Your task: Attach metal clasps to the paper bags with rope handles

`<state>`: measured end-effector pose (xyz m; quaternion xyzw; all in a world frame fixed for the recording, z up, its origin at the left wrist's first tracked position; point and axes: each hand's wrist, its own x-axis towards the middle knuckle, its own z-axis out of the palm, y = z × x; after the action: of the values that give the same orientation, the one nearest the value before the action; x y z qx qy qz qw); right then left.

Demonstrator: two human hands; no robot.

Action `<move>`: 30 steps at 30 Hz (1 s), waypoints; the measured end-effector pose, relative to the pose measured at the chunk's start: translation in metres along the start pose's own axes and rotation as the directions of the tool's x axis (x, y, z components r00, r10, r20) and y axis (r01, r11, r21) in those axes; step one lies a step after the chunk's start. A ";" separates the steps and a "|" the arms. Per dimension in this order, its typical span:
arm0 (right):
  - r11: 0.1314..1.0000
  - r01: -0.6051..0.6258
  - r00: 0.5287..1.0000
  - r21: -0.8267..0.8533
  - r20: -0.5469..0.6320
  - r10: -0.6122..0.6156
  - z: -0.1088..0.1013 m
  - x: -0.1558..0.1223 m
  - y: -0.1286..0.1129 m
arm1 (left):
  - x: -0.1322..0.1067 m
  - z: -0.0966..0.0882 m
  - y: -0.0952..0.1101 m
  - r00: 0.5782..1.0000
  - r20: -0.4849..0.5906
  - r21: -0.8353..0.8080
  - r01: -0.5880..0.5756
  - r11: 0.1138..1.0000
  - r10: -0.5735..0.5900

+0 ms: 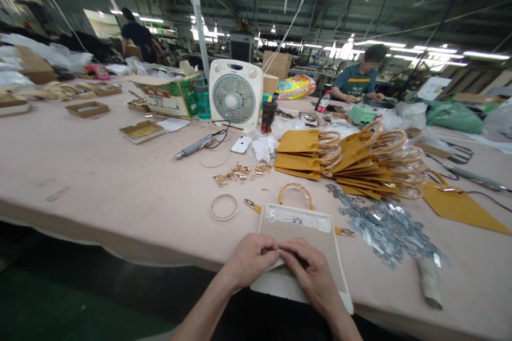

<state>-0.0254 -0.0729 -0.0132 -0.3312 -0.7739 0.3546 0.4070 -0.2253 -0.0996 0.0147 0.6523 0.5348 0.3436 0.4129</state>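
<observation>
At the table's front edge lies a bag panel [312,234], its pale inner side up, with white borders. An orange looped handle [296,186] with clear wrap stands out from its far edge. Orange tabs with metal fittings, a left one [252,205] and a right one [344,232], stick out at its sides. My left hand [254,258] and my right hand [308,266] meet over the panel, both closed in a pinch, fingertips nearly touching. What they pinch is mostly hidden; something whitish shows just below the fingers. A roll of tape [223,207] lies left of the panel.
Orange bag pieces with handles [360,160] are piled behind right, near scattered grey metal plates [388,229]. Gold fittings [240,172], an electric screwdriver [196,146], a phone [241,144] and a fan [234,96] stand ahead. A co-worker [356,82] sits across the table.
</observation>
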 end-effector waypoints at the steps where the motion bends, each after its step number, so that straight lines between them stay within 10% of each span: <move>1: 1.000 0.008 1.000 -0.012 -0.016 -0.008 0.000 0.000 0.001 | 0.000 0.000 0.000 1.000 0.002 0.006 0.001 1.000 -0.001; 30: 0.948 0.205 0.979 -0.244 0.075 -0.192 -0.001 -0.004 0.004 | -0.001 -0.006 0.011 0.992 0.121 0.134 -0.057 0.989 0.041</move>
<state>-0.0215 -0.0739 -0.0174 -0.2914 -0.8518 0.2196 0.3759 -0.2264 -0.1009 0.0270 0.7113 0.5156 0.2766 0.3894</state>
